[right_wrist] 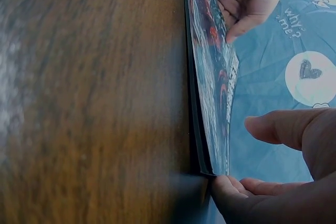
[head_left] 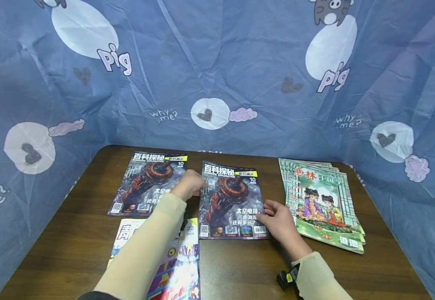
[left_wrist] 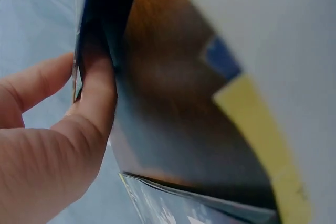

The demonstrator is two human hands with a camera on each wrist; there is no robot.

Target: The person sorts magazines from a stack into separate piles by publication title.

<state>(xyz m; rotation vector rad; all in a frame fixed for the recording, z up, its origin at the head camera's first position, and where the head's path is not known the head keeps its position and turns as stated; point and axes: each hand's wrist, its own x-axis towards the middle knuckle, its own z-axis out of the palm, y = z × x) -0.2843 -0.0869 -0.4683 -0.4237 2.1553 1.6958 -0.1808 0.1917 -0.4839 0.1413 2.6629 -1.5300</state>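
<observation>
A dark space-themed magazine [head_left: 229, 204] lies mid-table, with an orange and black structure on its cover. My left hand [head_left: 189, 184] pinches its left edge; in the left wrist view the thumb and finger are on either side of the magazine's edge [left_wrist: 80, 30]. On the opposite side, my right hand [head_left: 282, 223] touches the right edge near the lower corner. In the right wrist view its fingertips [right_wrist: 223, 184] meet the magazine's corner while the thumb [right_wrist: 273, 125] is held apart from the cover. A matching magazine [head_left: 136, 177] lies just left of my left hand.
A colourful magazine [head_left: 180, 266] lies front left, partly under my left forearm. To the right is a fanned stack of green-covered magazines [head_left: 324, 208], close beside my right hand. A blue patterned cloth [head_left: 217, 62] hangs behind the brown wooden table [head_left: 236, 271].
</observation>
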